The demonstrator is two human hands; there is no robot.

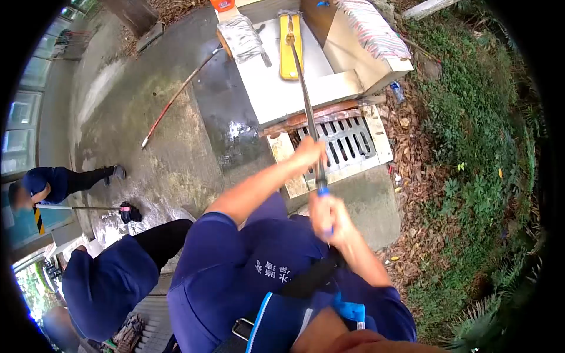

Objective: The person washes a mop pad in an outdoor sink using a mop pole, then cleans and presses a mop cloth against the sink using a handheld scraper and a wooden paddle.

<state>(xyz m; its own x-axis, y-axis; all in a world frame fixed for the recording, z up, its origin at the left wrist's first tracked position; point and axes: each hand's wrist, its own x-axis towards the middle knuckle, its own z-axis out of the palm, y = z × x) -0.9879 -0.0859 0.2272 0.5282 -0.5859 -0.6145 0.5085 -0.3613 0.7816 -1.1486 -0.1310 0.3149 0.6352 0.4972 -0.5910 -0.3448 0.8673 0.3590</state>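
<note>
A flat mop with a yellow head (289, 62) reaches away from me, its head lying on the white slab of a low washing basin (265, 94). A grey fringe shows at the far end of the head. My left hand (310, 154) is wrapped round the dark pole (307, 106) partway along, above a metal drain grate (344, 144). Closer to my body, my right hand (329, 217) grips the pole's blue handle end. Both hands are closed on the same mop.
A grey-white mop (241, 38) rests on the basin's left edge, its red pole (176, 97) slanting to wet concrete. A striped mop head (374, 29) lies on the right wall. Leaves and plants (471, 147) border the right. Two people in dark blue (112, 282) stand left, near a dark mop head (129, 212).
</note>
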